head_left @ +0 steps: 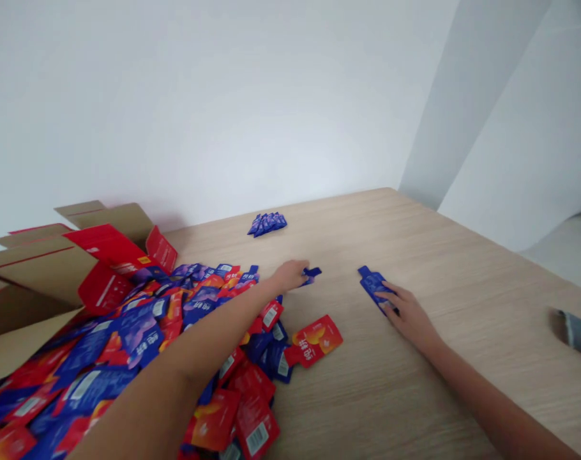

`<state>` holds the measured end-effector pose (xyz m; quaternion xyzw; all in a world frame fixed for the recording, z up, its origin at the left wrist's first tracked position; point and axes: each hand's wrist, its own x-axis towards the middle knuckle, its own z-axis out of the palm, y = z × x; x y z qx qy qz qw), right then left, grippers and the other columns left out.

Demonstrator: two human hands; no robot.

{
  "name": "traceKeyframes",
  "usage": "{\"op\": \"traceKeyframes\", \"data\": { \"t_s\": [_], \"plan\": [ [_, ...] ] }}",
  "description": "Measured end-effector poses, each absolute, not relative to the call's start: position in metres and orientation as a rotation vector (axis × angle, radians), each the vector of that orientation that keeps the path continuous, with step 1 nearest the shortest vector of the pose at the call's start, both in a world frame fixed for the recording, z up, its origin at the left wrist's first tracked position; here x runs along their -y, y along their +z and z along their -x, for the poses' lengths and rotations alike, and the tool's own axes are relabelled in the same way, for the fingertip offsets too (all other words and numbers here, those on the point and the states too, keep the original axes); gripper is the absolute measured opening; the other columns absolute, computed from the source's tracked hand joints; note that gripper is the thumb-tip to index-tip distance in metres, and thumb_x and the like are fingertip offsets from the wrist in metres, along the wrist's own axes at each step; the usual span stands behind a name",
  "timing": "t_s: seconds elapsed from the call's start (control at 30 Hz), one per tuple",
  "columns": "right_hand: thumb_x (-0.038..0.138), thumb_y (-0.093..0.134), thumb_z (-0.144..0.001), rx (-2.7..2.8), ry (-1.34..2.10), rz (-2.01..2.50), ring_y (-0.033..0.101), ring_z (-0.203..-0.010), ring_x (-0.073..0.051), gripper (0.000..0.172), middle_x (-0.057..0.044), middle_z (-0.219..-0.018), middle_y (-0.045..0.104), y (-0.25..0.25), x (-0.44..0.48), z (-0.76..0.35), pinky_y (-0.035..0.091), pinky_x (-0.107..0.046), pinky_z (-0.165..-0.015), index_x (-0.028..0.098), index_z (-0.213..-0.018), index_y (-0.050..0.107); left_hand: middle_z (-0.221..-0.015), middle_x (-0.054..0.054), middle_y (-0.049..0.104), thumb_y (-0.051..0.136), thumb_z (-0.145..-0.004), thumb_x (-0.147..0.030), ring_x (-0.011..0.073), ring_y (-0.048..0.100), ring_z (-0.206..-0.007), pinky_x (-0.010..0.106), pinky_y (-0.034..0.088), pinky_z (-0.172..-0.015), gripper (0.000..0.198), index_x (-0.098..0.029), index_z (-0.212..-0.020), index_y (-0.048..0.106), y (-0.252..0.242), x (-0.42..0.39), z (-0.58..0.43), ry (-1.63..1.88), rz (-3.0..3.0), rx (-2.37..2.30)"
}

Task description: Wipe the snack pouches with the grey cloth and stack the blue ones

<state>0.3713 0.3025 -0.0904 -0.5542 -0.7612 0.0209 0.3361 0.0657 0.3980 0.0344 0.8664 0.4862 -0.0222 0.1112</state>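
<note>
My left hand [292,275] is closed on a blue sachet [313,273] with a narrow tab, just beyond the right edge of a big heap of sachets. The hand hides most of that sachet. Farther right, a second blue sachet [371,281] lies flat on the table, its tab pointing away from me. The fingers of my right hand [405,313] are on its right side, holding it against the tabletop. A red and orange sachet [318,340] lies nearer to me, between my two arms, at the heap's border.
Red and blue sachets [142,338] are heaped at the left, by an open red cardboard box [113,246]. Several blue sachets [267,223] overlap in a row near the wall. A blurred grey sleeve and hand [575,332] show at the table's right side [501,306].
</note>
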Motion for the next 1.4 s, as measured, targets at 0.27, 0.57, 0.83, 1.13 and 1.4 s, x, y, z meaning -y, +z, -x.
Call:
{"op": "traceKeyframes", "data": {
  "t_s": [0.27,0.57,0.83,1.13,1.4],
  "plan": [
    [0.03,0.054,-0.072,1.656,0.083,1.75,0.049,-0.114,-0.028,0.062,-0.018,-0.124,0.053,-0.092,-0.292,-0.367,0.038,-0.041,-0.098,0.005,-0.128,0.044,-0.098,0.005,0.064,0.045,-0.087,-0.022,0.0195,0.059,-0.096,0.031,0.043,-0.086,0.018,-0.015,-0.099,0.056,0.115,-0.333,-0.098,0.629,-2.627,-1.289],
    [0.029,0.051,-0.073,1.467,0.269,1.826,0.057,-0.101,-0.03,0.05,-0.017,-0.111,0.062,-0.068,-0.196,-0.317,0.043,-0.04,-0.086,0.011,-0.12,0.052,-0.061,-0.001,0.061,0.067,-0.067,-0.021,0.0118,0.057,-0.051,0.024,0.048,-0.054,0.012,-0.014,-0.071,0.058,0.059,-0.089,-0.037,0.971,-1.192,-1.092],
    [0.036,0.056,-0.064,1.244,0.604,1.466,0.058,-0.089,-0.025,0.035,-0.01,-0.095,0.066,-0.066,-0.145,-0.288,0.042,-0.039,-0.085,0.017,-0.093,0.06,-0.066,0.003,0.065,0.069,-0.059,-0.021,0.0149,0.059,-0.059,0.026,0.046,-0.06,0.015,-0.014,-0.072,0.064,-0.04,0.005,-0.036,1.006,-0.696,-1.092],
    [0.048,0.058,-0.064,1.269,0.873,1.318,0.053,-0.044,-0.015,0.036,0.001,-0.058,0.059,-0.062,-0.137,-0.256,0.04,-0.026,-0.039,0.018,-0.084,0.054,-0.06,0.0,0.062,0.066,-0.063,-0.018,0.0157,0.057,-0.059,0.028,0.045,-0.059,0.009,-0.016,-0.069,0.059,-0.044,-0.089,-0.04,1.17,-0.736,-1.17],
    [0.047,0.052,-0.078,1.528,0.687,1.336,0.057,-0.058,-0.017,0.029,-0.002,-0.068,0.063,-0.045,-0.127,-0.258,0.044,-0.028,-0.051,0.019,-0.085,0.056,-0.068,0.002,0.064,0.071,-0.061,-0.035,0.0154,0.057,-0.061,0.025,0.042,-0.059,0.025,-0.014,-0.073,0.065,-0.044,-0.077,-0.038,1.221,-0.799,-1.084]
  ]
}}
